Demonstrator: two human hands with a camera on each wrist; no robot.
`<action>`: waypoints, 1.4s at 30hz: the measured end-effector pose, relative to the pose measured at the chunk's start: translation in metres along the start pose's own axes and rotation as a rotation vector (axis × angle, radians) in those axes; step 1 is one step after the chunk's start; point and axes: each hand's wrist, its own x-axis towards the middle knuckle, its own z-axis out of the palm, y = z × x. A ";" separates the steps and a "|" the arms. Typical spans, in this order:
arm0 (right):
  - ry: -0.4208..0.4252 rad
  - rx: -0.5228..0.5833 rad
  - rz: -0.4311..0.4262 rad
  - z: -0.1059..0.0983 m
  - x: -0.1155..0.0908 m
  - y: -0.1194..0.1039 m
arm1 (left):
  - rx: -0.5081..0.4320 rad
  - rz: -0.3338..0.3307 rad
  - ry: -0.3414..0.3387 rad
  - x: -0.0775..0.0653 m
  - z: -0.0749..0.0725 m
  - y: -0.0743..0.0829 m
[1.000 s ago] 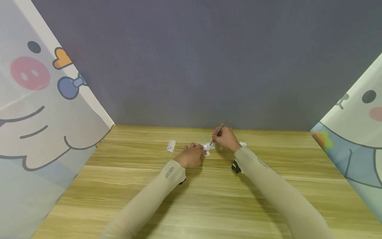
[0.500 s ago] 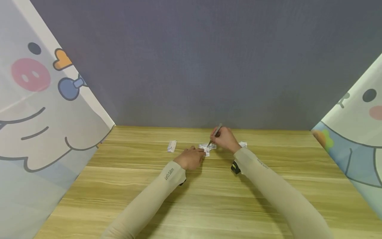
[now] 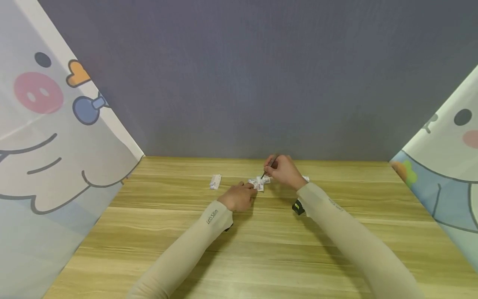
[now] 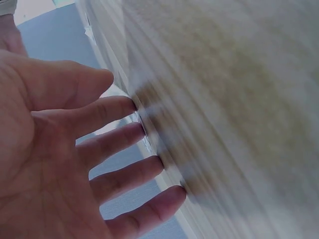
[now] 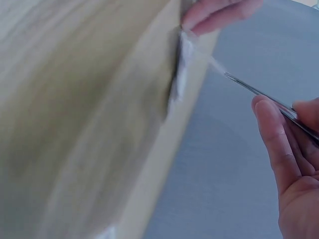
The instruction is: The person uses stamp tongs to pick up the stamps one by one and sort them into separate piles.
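My right hand pinches a pair of slim metal tweezers, slanted down toward small white printed pieces near the table's far edge. In the right wrist view a thin whitish strip runs from the tweezer tips to the crumpled white pile. My left hand lies palm down with fingers extended, fingertips at the left side of these pieces. The left wrist view shows its fingers spread, with the tips against the tabletop and bits of white under them.
Another white printed piece lies left of my left hand on the wooden table. A further white piece is partly hidden behind my right wrist. A grey panel rises at the table's far edge, with cartoon-printed sheets on both sides.
The tweezer tips have gone left, then lifted slightly, and a white piece under them has shifted up. My right forearm has moved a little right. The left hand stays nearly in place.
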 end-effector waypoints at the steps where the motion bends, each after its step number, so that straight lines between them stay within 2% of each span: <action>1: 0.011 0.012 -0.010 -0.003 -0.001 -0.001 | 0.003 -0.001 0.001 0.001 0.000 0.000; 5: 0.061 0.053 -0.046 -0.019 -0.006 -0.004 | 0.019 0.010 0.013 0.002 0.001 0.001; 9: 0.100 0.057 -0.045 -0.038 -0.012 -0.006 | 0.024 0.023 0.025 0.002 0.002 0.002; 16: 0.148 0.016 -0.058 -0.066 -0.026 0.004 | -0.011 0.036 0.067 0.002 0.003 0.002; 20: 0.170 -0.031 -0.063 -0.076 -0.033 0.015 | -0.015 0.071 0.109 0.003 0.002 0.004; 25: 0.174 -0.052 -0.033 -0.083 -0.040 0.022 | -0.001 0.124 0.152 0.006 -0.001 0.011; 33: 0.162 -0.054 0.014 -0.086 -0.048 0.026 | 0.011 0.143 0.170 0.014 -0.003 0.029; 38: 0.174 -0.042 0.060 -0.088 -0.052 0.037 | 0.022 0.152 0.154 0.021 -0.005 0.044; 42: 0.178 -0.093 0.107 -0.088 -0.054 0.053 | 0.043 0.143 0.121 0.027 -0.001 0.060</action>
